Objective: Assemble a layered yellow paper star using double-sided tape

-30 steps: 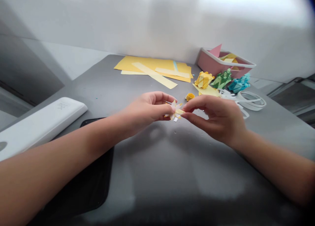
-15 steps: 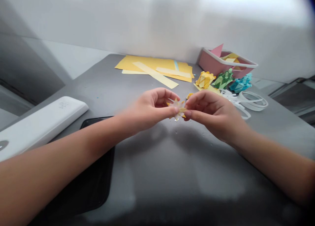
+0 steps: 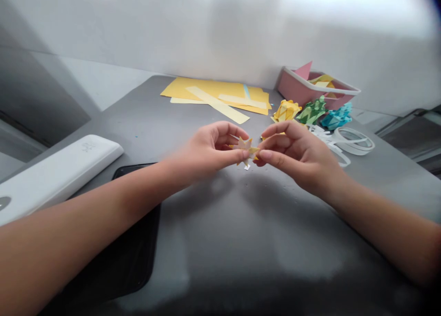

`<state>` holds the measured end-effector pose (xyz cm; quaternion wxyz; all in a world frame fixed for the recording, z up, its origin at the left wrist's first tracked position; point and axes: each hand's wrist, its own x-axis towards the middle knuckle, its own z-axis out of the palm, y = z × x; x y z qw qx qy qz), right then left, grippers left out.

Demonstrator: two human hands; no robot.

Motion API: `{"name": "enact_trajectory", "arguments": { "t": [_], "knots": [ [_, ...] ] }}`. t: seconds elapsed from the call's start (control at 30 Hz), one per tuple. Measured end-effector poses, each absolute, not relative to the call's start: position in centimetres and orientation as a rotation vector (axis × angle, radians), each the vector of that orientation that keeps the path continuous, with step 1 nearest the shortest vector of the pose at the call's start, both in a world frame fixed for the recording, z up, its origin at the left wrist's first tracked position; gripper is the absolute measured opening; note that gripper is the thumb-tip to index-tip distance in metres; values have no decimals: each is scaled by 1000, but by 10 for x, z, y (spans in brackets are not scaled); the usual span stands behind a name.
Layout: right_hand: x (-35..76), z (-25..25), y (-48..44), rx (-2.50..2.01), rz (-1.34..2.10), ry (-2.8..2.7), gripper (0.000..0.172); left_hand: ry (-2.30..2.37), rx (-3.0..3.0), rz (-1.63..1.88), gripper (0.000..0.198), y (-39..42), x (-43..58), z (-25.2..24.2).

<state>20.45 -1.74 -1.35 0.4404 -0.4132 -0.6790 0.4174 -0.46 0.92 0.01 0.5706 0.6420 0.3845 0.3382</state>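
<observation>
Over the smooth grey tabletop, mid-scene, we hold a small white-and-yellow paper star. Our left hand clamps it from the left; our right hand pinches 1 right-side tip. Squeezing too hard could crease the paper; uneven pulling between hands could tear that tip.

room to pass over near tabletop, white device blocking left, pink bin far right

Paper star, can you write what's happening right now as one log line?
left hand: pinching paper star | right hand: at its edge | pink box: back right
</observation>
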Motion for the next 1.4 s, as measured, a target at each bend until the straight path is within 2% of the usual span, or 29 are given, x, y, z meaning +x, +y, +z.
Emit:
{"name": "enact_trajectory", "arguments": {
  "t": [0.1,0.23,0.57,0.67,0.8,0.9,1.2,1.4],
  "knots": [
    [201,-14,-20,-1035,1008,-1670,34,861,1484,785,27,10,-5,-2],
    [199,-13,-21,-1010,1011,-1614,29,815,1497,763,33,12,-7,-6],
    [197,-16,-21,-1004,994,-1615,26,832,1474,725,32,11,-5,-4],
    [197,-17,-23,-1026,839,-1679,22,841,1483,748,31,11,-5,-4],
    [198,-16,-30,-1103,344,-1902,7,822,1492,787,31,10,-6,-4],
    [196,-12,-34,-1094,130,-1990,7,789,1496,809,32,10,-5,-5],
    [194,-12,-37,-1119,16,-1942,3,756,1533,850,31,7,-5,-5],
    [193,-12,-37,-1112,-47,-1965,6,739,1615,870,30,6,-6,-5]
  ]
}}
